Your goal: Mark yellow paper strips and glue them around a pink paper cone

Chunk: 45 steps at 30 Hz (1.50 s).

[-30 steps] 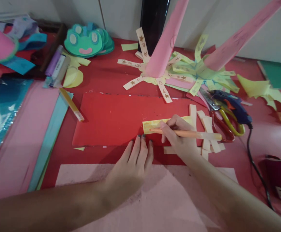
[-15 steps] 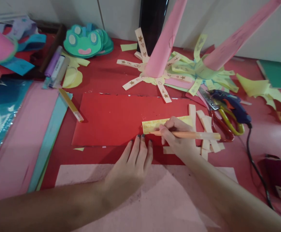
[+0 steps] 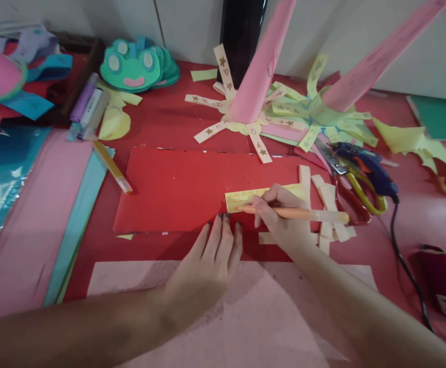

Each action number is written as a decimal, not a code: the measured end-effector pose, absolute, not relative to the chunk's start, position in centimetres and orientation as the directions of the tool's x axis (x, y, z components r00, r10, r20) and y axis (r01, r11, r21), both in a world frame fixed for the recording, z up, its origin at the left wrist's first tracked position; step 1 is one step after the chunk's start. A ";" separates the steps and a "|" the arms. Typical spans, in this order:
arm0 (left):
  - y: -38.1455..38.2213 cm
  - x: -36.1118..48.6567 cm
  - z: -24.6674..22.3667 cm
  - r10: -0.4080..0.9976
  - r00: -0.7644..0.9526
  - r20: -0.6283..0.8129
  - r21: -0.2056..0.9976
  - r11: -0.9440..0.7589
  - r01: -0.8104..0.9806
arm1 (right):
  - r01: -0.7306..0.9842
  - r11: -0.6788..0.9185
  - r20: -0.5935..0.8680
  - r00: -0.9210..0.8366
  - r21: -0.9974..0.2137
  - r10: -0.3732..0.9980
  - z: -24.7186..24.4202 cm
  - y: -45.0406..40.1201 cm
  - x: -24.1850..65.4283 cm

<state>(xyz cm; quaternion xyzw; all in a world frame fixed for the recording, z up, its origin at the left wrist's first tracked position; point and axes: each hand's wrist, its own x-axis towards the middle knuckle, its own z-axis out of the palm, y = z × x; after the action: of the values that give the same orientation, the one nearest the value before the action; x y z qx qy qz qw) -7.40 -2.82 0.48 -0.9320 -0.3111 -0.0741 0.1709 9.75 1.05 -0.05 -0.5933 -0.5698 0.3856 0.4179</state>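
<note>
My right hand (image 3: 282, 220) is closed around an orange marker (image 3: 315, 215), its tip on a pale yellow paper strip (image 3: 242, 198). Orange-yellow colouring covers part of the strip. My left hand (image 3: 217, 250) lies with fingers stretched out, fingertips by the strip's lower left corner on the red sheet (image 3: 169, 189). Whether those fingertips touch the strip is hard to tell. A heap of cream paper strips (image 3: 328, 204) sits just right of my right hand. The yellow marker cap or pen (image 3: 111, 167) rests on the red sheet's left edge.
Scissors (image 3: 355, 197) and a corded glue gun (image 3: 369, 161) lie at the right. Pink paper cones (image 3: 251, 97) with lettered strips stand behind. Green frog cutouts (image 3: 133, 66) and markers (image 3: 87, 107) are at the back left, coloured sheets (image 3: 39, 204) at the left.
The marker's tip has shifted very slightly upward on the yellow strip. My left hand has stayed in place.
</note>
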 end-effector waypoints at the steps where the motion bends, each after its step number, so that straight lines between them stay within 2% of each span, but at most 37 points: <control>1: -2.8 -7.4 0.5 0.556 0.794 0.244 -0.273 -0.747 0.607 | 0.360 0.001 0.023 0.057 -0.933 0.998 0.0 1.1 9.7; 45: -2.8 -7.4 0.4 0.550 0.795 0.256 -0.276 -0.747 0.606 | 0.358 0.038 0.064 0.063 -0.933 0.996 0.0 0.9 9.6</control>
<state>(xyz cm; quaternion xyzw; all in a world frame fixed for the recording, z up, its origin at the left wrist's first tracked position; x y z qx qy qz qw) -7.41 -2.80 0.41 -0.9311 -0.3104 -0.0791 0.1744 9.60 0.94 -0.01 -0.5873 -0.5764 0.3693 0.4319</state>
